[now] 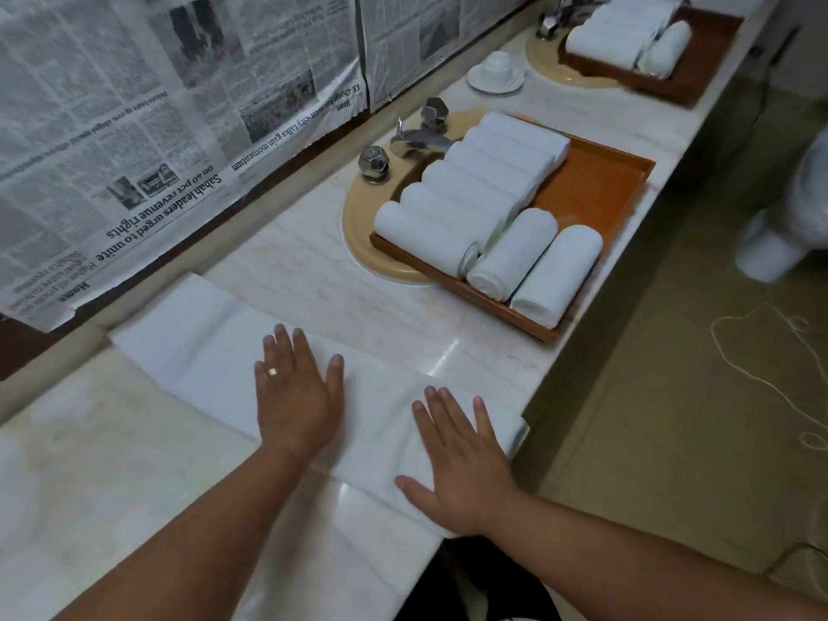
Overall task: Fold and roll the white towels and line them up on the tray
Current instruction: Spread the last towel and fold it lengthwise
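Folded towel [197,338] lies flat on the tabletop [336,280] near the tray [596,186], left hand [295,392] and right hand [461,459] spread upon it; advise smoothing creases and squaring edges before rolling tightly.

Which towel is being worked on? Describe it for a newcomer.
Start at the long marble counter, nearer than the wooden tray over the sink. The towel lies there as a flat folded strip under the left hand and right hand. Unlike the tray's rolled towels, it is unrolled.
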